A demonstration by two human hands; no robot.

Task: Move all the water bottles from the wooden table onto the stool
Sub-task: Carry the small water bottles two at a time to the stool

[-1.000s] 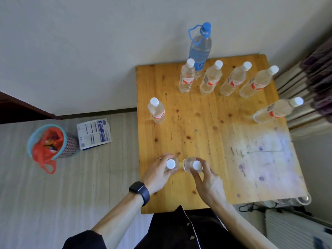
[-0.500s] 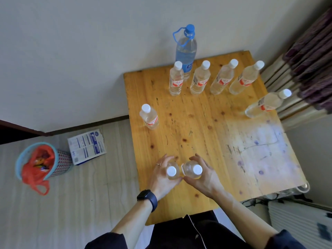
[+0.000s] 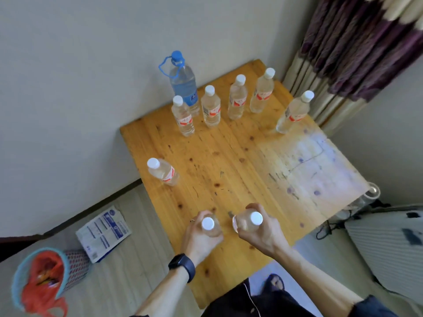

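Bottles fill both hands: the left hand (image 3: 198,239) grips one small bottle (image 3: 208,224), the right hand (image 3: 263,237) another bottle (image 3: 250,221), over the near part of the surface (image 3: 229,161). Six small bottles (image 3: 211,108) and a big blue-capped bottle (image 3: 183,84) wait there. No stool shows; most work looks left.

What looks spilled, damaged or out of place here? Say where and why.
Nothing spilled: the bottles all stand upright. The wooden table has a whitish, purple-spotted patch on its right side, and a printed packet lies on the floor.
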